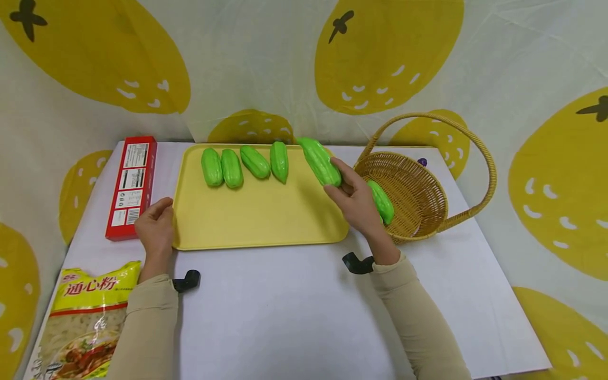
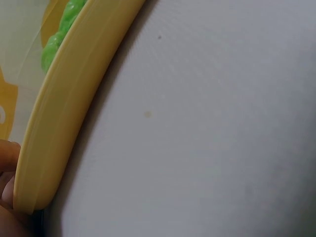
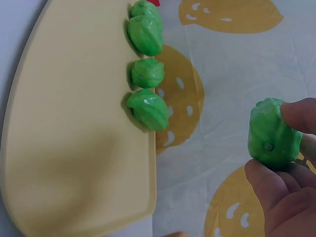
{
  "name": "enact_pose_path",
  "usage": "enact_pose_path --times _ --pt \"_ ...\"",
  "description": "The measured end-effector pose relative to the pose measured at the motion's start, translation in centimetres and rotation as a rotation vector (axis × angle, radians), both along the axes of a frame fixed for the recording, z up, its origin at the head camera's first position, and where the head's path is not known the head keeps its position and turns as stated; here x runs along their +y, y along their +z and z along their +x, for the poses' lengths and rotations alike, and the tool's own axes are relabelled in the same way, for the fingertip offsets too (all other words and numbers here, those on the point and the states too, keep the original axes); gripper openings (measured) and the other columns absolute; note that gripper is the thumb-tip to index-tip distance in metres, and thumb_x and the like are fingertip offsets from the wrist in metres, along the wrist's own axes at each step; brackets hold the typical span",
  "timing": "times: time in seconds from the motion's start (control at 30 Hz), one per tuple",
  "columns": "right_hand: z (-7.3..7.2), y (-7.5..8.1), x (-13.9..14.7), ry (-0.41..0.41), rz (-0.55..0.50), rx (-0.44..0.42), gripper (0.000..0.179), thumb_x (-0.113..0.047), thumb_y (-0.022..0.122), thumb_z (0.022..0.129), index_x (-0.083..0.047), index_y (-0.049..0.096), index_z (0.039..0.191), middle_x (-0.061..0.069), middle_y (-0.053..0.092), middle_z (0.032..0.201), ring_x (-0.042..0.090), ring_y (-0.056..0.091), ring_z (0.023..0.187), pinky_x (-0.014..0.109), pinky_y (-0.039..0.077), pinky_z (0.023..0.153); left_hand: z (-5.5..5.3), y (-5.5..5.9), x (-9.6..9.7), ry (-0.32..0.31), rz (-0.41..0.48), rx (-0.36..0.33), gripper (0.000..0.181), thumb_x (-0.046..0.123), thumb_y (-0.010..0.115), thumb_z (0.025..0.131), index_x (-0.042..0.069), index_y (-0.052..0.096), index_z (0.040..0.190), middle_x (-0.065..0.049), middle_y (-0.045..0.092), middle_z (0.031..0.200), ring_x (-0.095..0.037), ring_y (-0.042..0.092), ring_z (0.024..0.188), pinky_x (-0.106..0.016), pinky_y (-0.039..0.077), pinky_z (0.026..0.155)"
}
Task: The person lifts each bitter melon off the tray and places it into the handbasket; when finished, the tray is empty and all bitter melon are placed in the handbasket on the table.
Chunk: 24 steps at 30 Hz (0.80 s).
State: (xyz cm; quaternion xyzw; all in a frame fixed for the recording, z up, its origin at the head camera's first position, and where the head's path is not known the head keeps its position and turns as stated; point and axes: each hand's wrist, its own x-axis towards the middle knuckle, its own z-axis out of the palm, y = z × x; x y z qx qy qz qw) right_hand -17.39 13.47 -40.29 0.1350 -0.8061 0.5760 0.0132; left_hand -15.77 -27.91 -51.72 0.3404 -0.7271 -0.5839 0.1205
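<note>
Green ridged piece [image 1: 319, 162]: up in the right hand [image 1: 356, 203], raised over the right part of the yellow tray [image 1: 256, 216], tilted, not touching it. Right grip is closed around the piece, thumb on one side and fingers on the other, seen best in the right wrist view.

Tray holds four more pieces in a row along the far edge, left to middle: first piece [image 1: 211, 167], second piece [image 1: 231, 168], slanted third piece [image 1: 254, 161], fourth piece [image 1: 279, 161]. Left hand [image 1: 155, 229] is at the tray's left rim, fingers bent, seemingly pinching it; much of this grip is hidden.

Wicker basket [image 1: 408, 184] stands just right of the tray, handle up, with green in it [image 1: 381, 201], partly behind the right hand; can't count it.

Step in hand, judging by layout: carrying a piece from basket to tray. Next move likely calls for lowering it beside the fourth piece, then loosening the right grip.

Further out on the white desk [image 1: 285, 316]: red box [image 1: 130, 187] left of the tray, pasta bag [image 1: 90, 311] at near left, small purple thing [image 1: 422, 161] behind the basket. Fruit-print cloth [image 1: 266, 53] behind.
</note>
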Motion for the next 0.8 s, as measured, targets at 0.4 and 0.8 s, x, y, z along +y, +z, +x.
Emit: enact_pose_path --times 0.4,0.8 --pt "1.0 -0.3 4.4 -0.043 0.05 0.007 0.06 -0.004 0.063 0.099 -0.009 0.043 0.155 0.018 0.047 0.157 0.037 0.055 0.133 0.009 0.051 0.093 0.1 0.4 -0.1 -0.002 -0.02 -0.008 0.033 0.023 0.055 0.104 0.017 0.069 0.133 0.001 0.068 0.138 -0.011 0.057 0.124 -0.023 0.048 0.11" --pt "1.9 0.7 8.7 -0.131 0.111 -0.02 0.059 -0.011 0.064 0.1 -0.017 0.045 0.155 0.016 0.051 0.154 0.012 0.063 0.118 0.011 0.054 0.086 0.0 0.3 0.1 0.013 0.005 0.013 0.031 0.022 0.057 0.104 0.017 0.071 0.131 0.003 0.071 0.133 -0.007 0.057 0.117 -0.021 0.048 0.108"
